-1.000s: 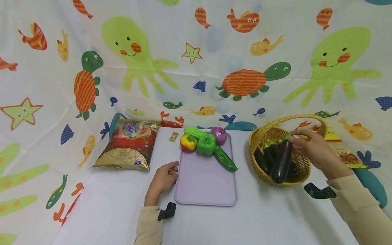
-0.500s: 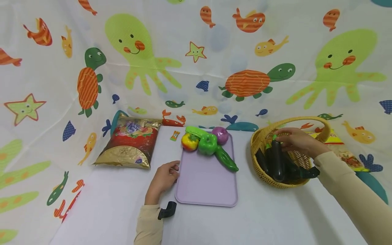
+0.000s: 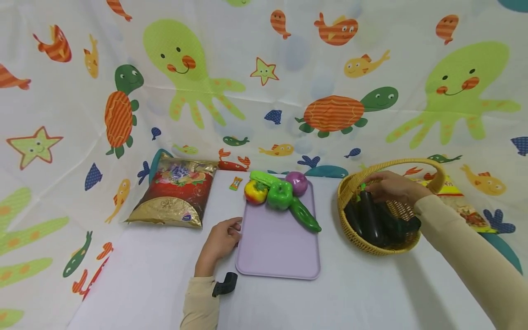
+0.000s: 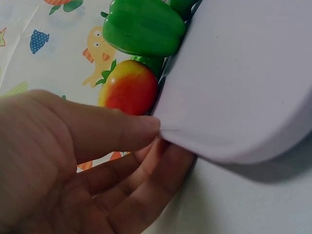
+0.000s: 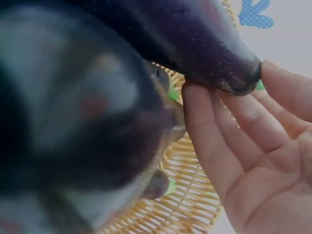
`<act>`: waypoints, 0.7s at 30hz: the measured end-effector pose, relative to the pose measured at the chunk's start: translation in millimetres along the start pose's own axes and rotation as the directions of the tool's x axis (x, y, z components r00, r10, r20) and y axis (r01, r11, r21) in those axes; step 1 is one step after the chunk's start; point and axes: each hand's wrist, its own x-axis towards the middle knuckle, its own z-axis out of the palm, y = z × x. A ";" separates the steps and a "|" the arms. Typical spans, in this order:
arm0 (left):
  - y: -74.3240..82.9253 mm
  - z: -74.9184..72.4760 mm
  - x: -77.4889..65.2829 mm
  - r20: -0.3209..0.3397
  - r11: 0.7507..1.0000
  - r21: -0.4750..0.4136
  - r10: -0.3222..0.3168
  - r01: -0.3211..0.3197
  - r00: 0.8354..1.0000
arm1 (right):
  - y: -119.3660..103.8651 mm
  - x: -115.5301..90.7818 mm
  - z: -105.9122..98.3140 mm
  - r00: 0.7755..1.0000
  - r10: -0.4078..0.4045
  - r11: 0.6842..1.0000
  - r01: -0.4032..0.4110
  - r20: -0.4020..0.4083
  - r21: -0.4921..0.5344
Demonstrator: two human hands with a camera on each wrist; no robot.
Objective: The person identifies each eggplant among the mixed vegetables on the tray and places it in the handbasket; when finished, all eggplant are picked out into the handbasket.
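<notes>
My left hand [image 3: 222, 238] holds the left edge of a lilac tray [image 3: 278, 247]; in the left wrist view its thumb lies on the rim, fingers beneath. Over a wicker basket [image 3: 344, 222] at the right, my right hand [image 3: 392, 187] pinches a dark eggplant [image 3: 371, 220] by its green-stemmed end, thumb and fingers around it [image 5: 204, 44] in the right wrist view. The eggplant slants down among several others in the basket. At the tray's far end lie a green bell pepper [image 3: 280, 195], a red-and-yellow fruit [image 3: 255, 191], a purple onion [image 3: 296, 183] and a long green pepper [image 3: 305, 215].
A gold-and-red bag [image 3: 177, 192] stands at the back left, with a small wrapped candy [image 3: 235, 183] between it and the tray. Behind the basket, whose tall handle [image 3: 396, 161] arches over it, leans a yellow packet [image 3: 466, 206]. A patterned cloth hangs behind.
My right hand has moved left and lowered the eggplant deeper among the others in the basket. The left hand stays at the tray edge.
</notes>
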 end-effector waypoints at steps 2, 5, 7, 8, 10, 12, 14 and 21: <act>0.0 0.1 0.2 0.002 1.000 0.001 0.007 -0.007 1.000 | -3.9 -1.7 0.5 1.000 -0.001 1.000 0.001 0.000 -0.020; -0.2 -0.5 0.8 0.002 1.000 -0.002 -0.002 0.002 1.000 | -11.1 -4.4 0.1 1.000 0.000 0.998 0.000 0.006 -0.058; -0.4 -1.7 0.8 -0.001 1.000 -0.003 -0.008 0.008 1.000 | -16.0 -4.5 -0.6 1.000 0.002 0.997 -0.001 0.016 -0.074; -0.4 -2.4 0.7 -0.004 1.000 -0.011 -0.018 0.018 1.000 | -18.1 -3.7 -1.0 1.000 0.005 0.997 -0.003 0.019 -0.076; -0.6 -3.4 0.2 -0.009 1.000 -0.021 -0.019 0.019 1.000 | -20.5 -1.1 -2.3 0.999 0.011 0.997 -0.008 0.034 -0.077; -0.7 -3.4 -0.1 -0.008 0.999 -0.032 -0.013 0.013 1.000 | -20.4 2.5 -3.7 0.998 0.026 0.998 -0.023 0.052 -0.066; -0.7 -2.5 -0.3 0.000 0.999 -0.037 -0.008 0.008 1.000 | -18.4 5.9 -5.4 0.997 0.043 0.997 -0.039 0.065 -0.065; 0.1 -0.4 -1.2 0.006 0.999 -0.035 -0.005 0.006 1.000 | -7.8 14.2 -7.3 0.991 0.038 0.998 -0.033 0.129 -0.046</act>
